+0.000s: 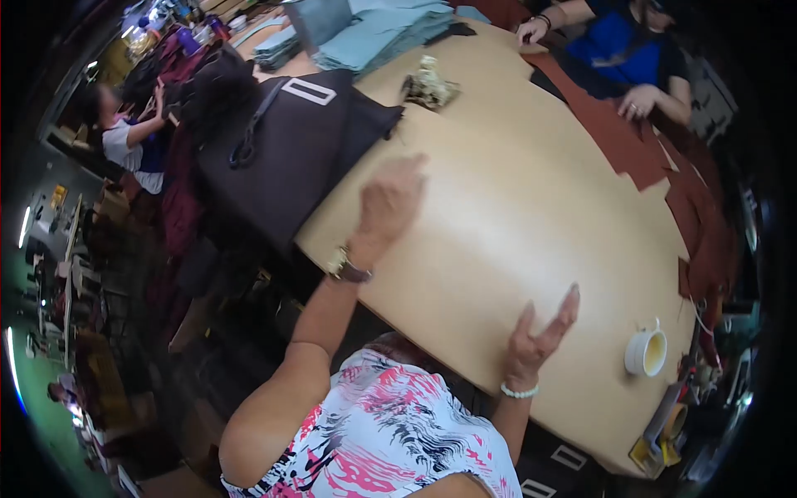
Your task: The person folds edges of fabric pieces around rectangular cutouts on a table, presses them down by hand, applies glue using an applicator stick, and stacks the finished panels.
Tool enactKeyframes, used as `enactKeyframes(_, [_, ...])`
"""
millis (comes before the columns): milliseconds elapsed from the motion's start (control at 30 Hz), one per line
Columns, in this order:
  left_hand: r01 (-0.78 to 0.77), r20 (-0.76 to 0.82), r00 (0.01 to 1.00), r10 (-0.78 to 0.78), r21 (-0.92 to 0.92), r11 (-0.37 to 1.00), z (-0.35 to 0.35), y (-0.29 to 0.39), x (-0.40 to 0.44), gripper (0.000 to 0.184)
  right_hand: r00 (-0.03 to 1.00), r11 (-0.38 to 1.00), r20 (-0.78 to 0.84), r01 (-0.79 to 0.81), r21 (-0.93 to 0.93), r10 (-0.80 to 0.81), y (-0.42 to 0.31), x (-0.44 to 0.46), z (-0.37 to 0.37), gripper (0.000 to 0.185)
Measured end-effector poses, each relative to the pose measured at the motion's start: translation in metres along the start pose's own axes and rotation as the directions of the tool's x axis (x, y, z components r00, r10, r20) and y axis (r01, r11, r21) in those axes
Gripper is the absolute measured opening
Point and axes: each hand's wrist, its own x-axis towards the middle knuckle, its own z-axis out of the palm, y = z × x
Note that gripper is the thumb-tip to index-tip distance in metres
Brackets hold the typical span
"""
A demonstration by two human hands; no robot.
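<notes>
My left hand (393,197), with a watch at its wrist, is over the tan table (498,216) near the dark cloth (282,158). Motion smears its fingers, so how far they are closed is unclear; no object shows in it. My right hand (535,340), wearing a beaded bracelet, is raised above the table's near side with fingers spread and nothing in them. To its right sits a white cup (638,355) with something yellowish inside. Dark-handled scissors (243,152) and a pale rectangular frame-shaped piece (310,90) lie on the dark cloth.
Across the table a person (627,58) has both hands by reddish-brown pieces (606,137). A crumpled bag-like bundle (429,85) and stacked blue-grey sheets (382,37) are at the far side. Rolls of tape (674,422) are at the right corner. Another person (124,141) stands left.
</notes>
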Motion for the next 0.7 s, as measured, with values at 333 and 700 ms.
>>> enactKeyframes(333, [0.243, -0.020, 0.968, -0.251, 0.324, 0.914, -0.012, -0.154, 0.019, 0.052, 0.961, 0.955, -0.051, -0.277, -0.108, 0.273, 0.007, 0.001, -0.007, 0.053])
enactKeyframes(700, [0.265, 0.110, 0.956, -0.270, 0.057, 0.962, -0.029, -0.134, 0.033, 0.026, 0.903, 0.915, 0.369, 0.058, 0.399, -0.219, -0.098, 0.091, 0.120, 0.063])
